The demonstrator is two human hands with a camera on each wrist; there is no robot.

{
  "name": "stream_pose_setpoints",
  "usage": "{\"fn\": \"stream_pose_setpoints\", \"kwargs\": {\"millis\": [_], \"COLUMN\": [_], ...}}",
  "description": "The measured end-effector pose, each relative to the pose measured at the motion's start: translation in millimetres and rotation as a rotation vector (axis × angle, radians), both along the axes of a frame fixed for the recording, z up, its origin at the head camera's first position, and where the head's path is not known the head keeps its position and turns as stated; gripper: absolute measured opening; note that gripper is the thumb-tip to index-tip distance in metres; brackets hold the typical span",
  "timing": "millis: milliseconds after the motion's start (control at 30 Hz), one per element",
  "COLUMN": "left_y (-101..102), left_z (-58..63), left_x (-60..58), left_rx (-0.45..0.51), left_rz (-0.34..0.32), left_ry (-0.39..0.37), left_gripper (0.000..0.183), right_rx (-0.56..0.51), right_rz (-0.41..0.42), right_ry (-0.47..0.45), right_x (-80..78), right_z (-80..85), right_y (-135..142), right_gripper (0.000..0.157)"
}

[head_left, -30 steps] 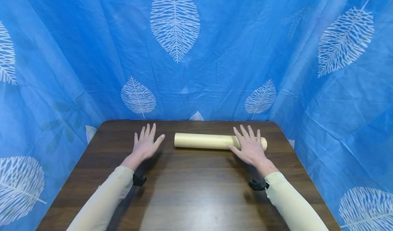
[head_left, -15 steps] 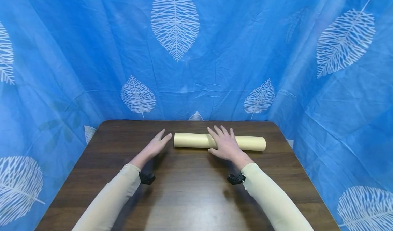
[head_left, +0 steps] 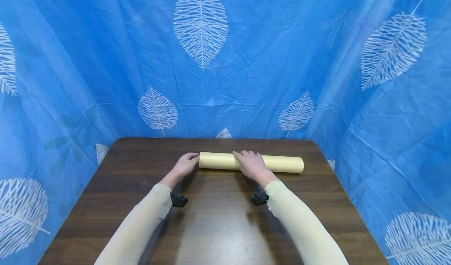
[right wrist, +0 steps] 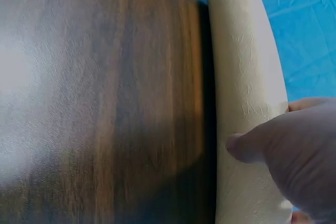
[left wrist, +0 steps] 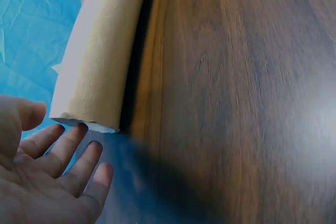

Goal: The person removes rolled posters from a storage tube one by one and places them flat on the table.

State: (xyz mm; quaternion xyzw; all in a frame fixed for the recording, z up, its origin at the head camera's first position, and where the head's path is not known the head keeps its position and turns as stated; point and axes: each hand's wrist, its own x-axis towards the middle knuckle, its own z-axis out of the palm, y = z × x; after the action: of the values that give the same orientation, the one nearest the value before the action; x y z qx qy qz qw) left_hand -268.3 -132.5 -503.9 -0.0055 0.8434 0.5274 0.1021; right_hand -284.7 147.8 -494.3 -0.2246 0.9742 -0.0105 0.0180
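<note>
A long pale yellow cylindrical roll (head_left: 283,164) lies across the far part of the table, its surface faintly creased in the right wrist view. Over its middle my right hand (head_left: 253,165) grips it, thumb (right wrist: 242,148) on the near side and fingers reaching over the far side. My left hand (head_left: 185,164) is at the roll's left end. Its fingers (left wrist: 65,148) are spread and slightly bent, with fingertips at or just touching the end face; the left wrist view does not settle contact. Something whitish shows in that end. The roll's underside is hidden.
The dark brown wooden table (head_left: 218,218) has rounded far corners. Blue curtain (head_left: 246,61) with white leaf prints hangs behind it and along both sides. Each wrist wears a black device (head_left: 179,201) below a cream sleeve (head_left: 141,222).
The right hand has slid left along the roll from its right end to the middle, and its fingers have curled onto it. The left hand has moved right to the roll's left end.
</note>
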Motion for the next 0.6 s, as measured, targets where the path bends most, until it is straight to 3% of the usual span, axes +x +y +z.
{"fn": "stream_pose_setpoints", "kwargs": {"millis": [333, 600], "left_y": [26, 47], "left_z": [-7.2, -13.1], "left_x": [-5.4, -10.2], "left_rx": [0.036, 0.083], "left_rz": [0.066, 0.121], "left_ry": [0.009, 0.037], "left_gripper": [0.04, 0.037], "right_rx": [0.004, -0.022], "right_rz": [0.011, -0.022], "right_ry": [0.097, 0.087], "right_x": [-13.6, -17.8], "right_z": [-10.4, -12.0], "right_y": [14, 25], "right_gripper": [0.062, 0.056]}}
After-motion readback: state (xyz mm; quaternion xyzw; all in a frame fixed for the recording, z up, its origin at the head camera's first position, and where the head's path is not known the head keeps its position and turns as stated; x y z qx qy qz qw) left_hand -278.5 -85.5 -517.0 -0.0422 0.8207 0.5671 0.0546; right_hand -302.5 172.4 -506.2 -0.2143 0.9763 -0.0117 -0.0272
